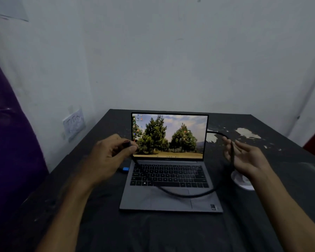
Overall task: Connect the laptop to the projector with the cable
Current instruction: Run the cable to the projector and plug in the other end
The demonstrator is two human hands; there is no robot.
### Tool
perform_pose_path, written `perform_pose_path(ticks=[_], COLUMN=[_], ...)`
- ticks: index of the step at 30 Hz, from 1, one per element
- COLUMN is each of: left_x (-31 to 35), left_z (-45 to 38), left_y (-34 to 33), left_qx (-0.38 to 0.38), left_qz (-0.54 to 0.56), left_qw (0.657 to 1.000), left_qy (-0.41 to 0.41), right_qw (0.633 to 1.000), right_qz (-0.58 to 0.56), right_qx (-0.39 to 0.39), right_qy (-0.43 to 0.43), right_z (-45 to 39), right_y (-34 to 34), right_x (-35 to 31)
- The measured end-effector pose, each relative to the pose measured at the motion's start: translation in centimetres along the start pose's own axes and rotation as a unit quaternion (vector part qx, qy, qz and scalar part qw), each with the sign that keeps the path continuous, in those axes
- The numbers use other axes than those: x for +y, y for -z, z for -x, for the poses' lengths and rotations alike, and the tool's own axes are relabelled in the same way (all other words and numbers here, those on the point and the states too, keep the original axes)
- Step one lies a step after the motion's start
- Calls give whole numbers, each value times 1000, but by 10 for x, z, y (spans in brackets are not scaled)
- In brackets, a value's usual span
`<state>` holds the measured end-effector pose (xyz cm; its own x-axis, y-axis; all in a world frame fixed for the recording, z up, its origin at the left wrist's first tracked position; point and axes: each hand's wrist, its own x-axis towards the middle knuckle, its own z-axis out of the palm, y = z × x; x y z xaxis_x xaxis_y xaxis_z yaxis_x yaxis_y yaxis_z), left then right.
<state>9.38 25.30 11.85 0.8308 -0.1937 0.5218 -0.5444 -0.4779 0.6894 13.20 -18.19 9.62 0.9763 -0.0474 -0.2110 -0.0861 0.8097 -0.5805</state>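
A grey laptop [171, 199] stands open on the dark table [171, 231], its screen showing trees. My left hand [109, 155] pinches the plug end of a black cable [180, 195] just left of the screen. From there the cable sags across the keyboard and palm rest, then climbs to my right hand [247, 157]. That hand is held palm-up with fingers spread, the cable draped over them. Past the hand, the cable disappears behind the screen's right edge. No projector is visible.
A blue plug [125, 169] sticks out of the laptop's left side. A white round object [243, 180] lies on the table under my right wrist. A wall socket [74, 122] is at left. Purple fabric [11, 142] borders the left; white patches mark the table's back right.
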Motion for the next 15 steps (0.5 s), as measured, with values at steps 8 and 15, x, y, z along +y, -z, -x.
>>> perform_pose_path(ticks=[8,15], left_x=[11,12], left_z=[2,-5], left_y=[-21,-53], left_qx=[74,175], left_qz=[208,378], left_qw=[970,866], left_qy=[98,276], right_qw=[995,984], right_qz=[95,177], right_qx=[26,26], right_qy=[-22,6], right_z=[45,79], right_y=[8,24], right_x=[-3,-8])
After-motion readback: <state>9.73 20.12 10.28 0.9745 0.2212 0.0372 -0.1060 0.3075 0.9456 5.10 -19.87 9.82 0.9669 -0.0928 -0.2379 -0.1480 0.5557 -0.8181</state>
